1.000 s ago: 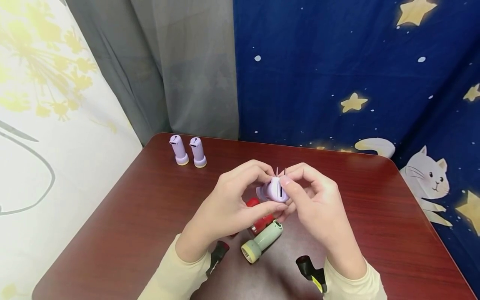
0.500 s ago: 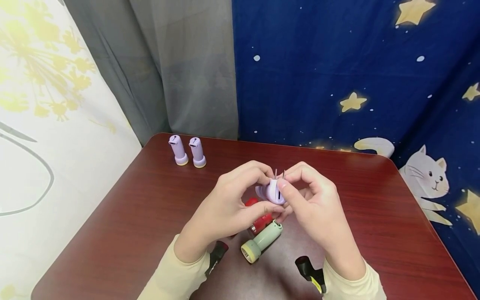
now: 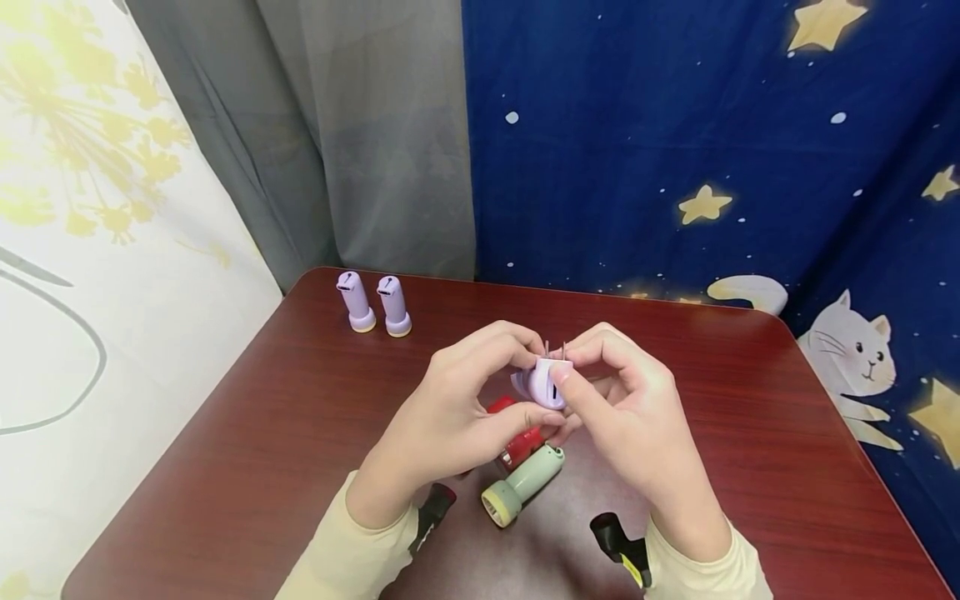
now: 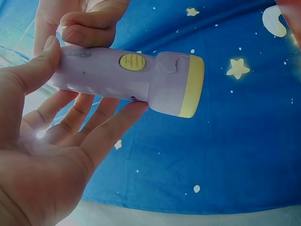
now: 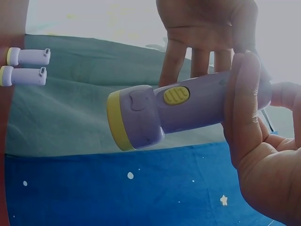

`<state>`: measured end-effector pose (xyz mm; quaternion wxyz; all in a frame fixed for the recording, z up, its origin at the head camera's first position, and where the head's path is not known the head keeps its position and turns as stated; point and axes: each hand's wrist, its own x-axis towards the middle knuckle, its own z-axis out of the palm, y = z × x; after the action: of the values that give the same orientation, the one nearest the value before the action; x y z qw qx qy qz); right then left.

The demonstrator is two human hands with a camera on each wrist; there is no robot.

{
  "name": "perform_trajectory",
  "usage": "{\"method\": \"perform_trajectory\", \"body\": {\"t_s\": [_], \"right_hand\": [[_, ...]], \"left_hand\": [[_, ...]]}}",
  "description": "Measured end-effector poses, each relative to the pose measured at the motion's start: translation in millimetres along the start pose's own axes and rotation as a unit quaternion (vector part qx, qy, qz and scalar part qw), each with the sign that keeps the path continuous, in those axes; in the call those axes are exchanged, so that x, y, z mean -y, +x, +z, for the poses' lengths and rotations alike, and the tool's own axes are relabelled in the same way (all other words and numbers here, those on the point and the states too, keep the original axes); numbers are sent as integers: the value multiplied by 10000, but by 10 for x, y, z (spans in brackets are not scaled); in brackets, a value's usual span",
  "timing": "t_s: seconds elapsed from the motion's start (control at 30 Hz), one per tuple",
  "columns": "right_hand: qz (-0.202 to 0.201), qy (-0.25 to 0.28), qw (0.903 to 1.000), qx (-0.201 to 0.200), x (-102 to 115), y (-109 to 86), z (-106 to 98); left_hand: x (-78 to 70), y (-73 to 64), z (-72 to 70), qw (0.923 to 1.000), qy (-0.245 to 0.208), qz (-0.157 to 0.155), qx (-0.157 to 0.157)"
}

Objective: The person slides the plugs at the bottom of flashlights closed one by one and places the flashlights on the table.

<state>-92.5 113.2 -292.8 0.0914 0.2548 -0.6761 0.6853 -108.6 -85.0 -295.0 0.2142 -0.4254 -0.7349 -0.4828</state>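
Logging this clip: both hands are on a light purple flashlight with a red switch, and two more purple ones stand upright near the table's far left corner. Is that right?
Not quite: the switch on the held flashlight is yellow, not red, as the left wrist view shows. The rest is right.

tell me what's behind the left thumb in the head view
Red parts show above and below the thumb of the left hand; the thumb covers what lies between, so whether they join can't be seen.
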Motion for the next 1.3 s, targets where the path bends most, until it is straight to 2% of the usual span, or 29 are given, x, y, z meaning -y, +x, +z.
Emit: {"method": "perform_trajectory", "body": {"t_s": [0.3,0.57,0.87,1.1,1.3], "right_hand": [[-144,-20,9998,107,14,-2,-14],[-443,-284,9986,82,16,2,-44],[-511,-406,9978,140,41,-8,-33],[-503,-325,9980,210,60,-3,-21],[-520,-165,9974,474,64,2,-47]], "left_hand": [[-20,8,15,9998,-196,32,-84],[-53,23,36,9997,113,25,-235],[-58,18,22,9995,-2,-86,-293],[-64,24,13,9994,-27,-133,-322],[-54,30,7,9993,61,-54,-372]]}}
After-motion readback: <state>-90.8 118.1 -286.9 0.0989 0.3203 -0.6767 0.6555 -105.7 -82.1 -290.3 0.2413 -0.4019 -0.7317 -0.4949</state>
